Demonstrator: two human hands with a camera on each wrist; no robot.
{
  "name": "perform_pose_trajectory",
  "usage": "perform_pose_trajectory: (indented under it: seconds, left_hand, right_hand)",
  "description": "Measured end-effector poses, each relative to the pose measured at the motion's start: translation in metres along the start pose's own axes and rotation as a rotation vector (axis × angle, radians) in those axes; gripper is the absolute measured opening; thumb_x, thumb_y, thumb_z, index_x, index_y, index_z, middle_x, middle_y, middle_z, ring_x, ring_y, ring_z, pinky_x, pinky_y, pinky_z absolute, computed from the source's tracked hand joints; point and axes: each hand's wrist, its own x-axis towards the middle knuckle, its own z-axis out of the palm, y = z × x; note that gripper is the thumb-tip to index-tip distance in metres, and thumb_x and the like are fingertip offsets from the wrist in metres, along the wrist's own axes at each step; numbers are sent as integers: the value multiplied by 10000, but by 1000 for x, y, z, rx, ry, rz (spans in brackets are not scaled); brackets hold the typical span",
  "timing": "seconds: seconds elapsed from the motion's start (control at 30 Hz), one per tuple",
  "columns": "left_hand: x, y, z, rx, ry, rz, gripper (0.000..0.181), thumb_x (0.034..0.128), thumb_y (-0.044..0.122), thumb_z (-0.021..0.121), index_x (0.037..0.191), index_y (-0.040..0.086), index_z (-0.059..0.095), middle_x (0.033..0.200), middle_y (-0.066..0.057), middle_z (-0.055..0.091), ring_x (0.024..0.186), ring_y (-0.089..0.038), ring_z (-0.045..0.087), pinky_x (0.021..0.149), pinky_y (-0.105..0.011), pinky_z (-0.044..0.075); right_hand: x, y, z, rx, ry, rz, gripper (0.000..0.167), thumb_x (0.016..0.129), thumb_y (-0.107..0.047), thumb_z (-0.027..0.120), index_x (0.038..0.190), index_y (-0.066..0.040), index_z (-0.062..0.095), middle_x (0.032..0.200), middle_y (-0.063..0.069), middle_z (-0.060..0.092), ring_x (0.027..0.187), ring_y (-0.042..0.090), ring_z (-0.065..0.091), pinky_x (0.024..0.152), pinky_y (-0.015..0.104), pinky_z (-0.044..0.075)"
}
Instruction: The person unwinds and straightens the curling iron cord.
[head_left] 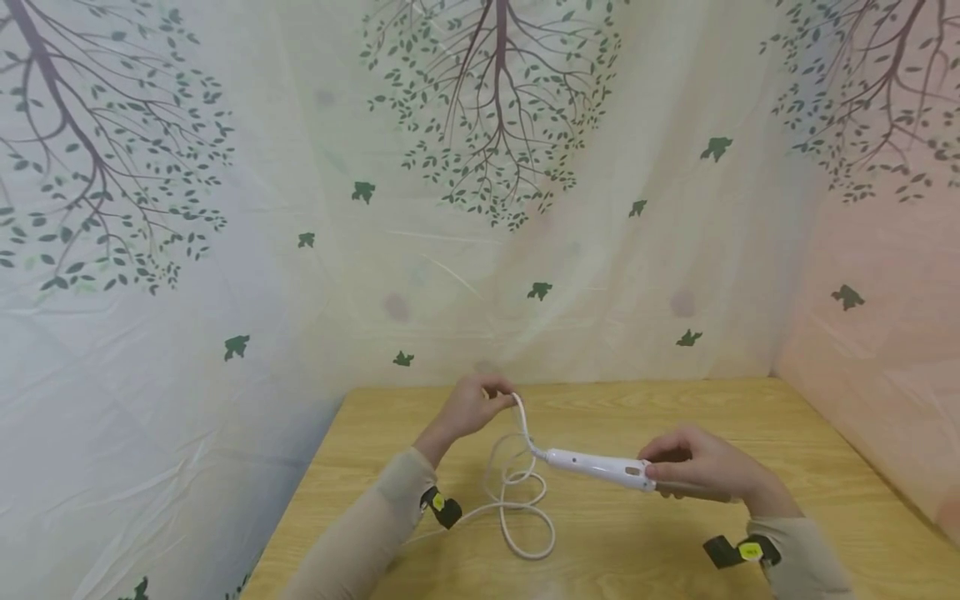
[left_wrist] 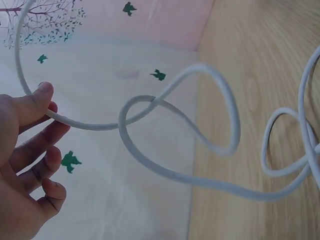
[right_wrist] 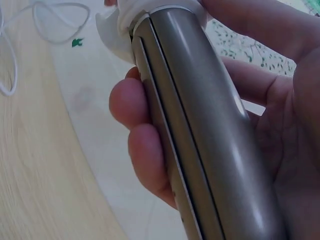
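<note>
A curling iron (head_left: pixel 596 467) with a white handle lies across my right hand (head_left: pixel 701 467), raised above the table. In the right wrist view, the fingers curl round its grey-brown metal barrel (right_wrist: pixel 210 115), near where the barrel meets the white part. A slit along the barrel marks the clamp's edge. My left hand (head_left: pixel 472 406) pinches the white cord (left_wrist: pixel 95 126) between thumb and fingers, a short way from the handle's end. From there the cord drops in loose, crossing loops, partly onto the table. The cord's far end is hidden behind the left forearm in the head view.
The wooden table (head_left: pixel 637 542) reaches back to a pale curtain (head_left: pixel 465 275) printed with trees and green leaves. More of this cloth hangs at the left and right sides. A black wrist camera (head_left: pixel 442 507) is strapped at the left sleeve, another (head_left: pixel 738 552) at the right.
</note>
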Motion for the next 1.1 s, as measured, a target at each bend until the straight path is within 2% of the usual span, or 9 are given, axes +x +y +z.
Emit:
perform_pose_trajectory:
  seconds: [0.13,0.27,0.37,0.47,0.6,0.7,0.8,1.1]
  left_hand:
    - [-3,-3,-11,32,34,-2,84,865,224,744,833,148,729,829,19,695,720,-85,526,616,-205,426]
    - [-7,-4,-20,46,40,36,129,842,241,765,777,165,683,748,49,650,666,-68,495,591,-206,413]
    - [-12,-4,-25,54,10,77,156,825,229,780,741,171,662,689,67,621,627,-55,471,578,-202,404]
    - [-18,-4,-29,73,-39,93,129,828,199,778,744,166,686,686,74,643,608,-41,474,560,-197,394]
    - [-27,-6,-33,83,-117,53,80,853,190,749,789,153,717,739,61,686,631,-32,512,572,-198,396]
    - [-31,-9,-35,84,-155,10,75,863,202,738,822,140,729,775,54,701,680,-41,552,621,-208,423]
    - [-33,-13,-35,96,-167,-5,77,867,198,733,853,122,740,802,53,708,731,-61,585,676,-240,456]
    - [-38,-26,-30,140,-139,-3,40,837,117,737,862,84,735,790,54,701,767,-91,610,767,-360,496]
  right_hand:
    - [-7,6,-4,17,-1,34,205,982,-75,545,1126,-8,675,893,89,705,704,112,650,564,330,557]
    - [-13,11,-9,-9,36,95,220,991,-121,547,1127,7,663,888,161,691,686,152,644,556,333,548]
    - [-17,14,-12,-37,80,152,251,987,-166,566,1124,24,656,895,201,680,681,169,636,554,328,542]
    - [-21,16,-14,-75,152,216,320,984,-226,579,1152,39,641,920,190,678,696,183,634,568,332,545]
    - [-26,16,-16,-134,269,276,403,981,-289,586,1208,42,617,970,143,684,751,190,642,611,351,558]
    - [-28,13,-19,-160,330,271,427,980,-293,587,1228,54,602,985,143,689,778,182,648,624,347,560]
    - [-29,8,-22,-166,359,247,429,985,-281,580,1230,71,594,978,160,689,771,171,650,616,339,559]
    - [-32,2,-21,-131,399,226,413,992,-261,570,1201,95,599,967,211,679,752,176,651,603,338,558]
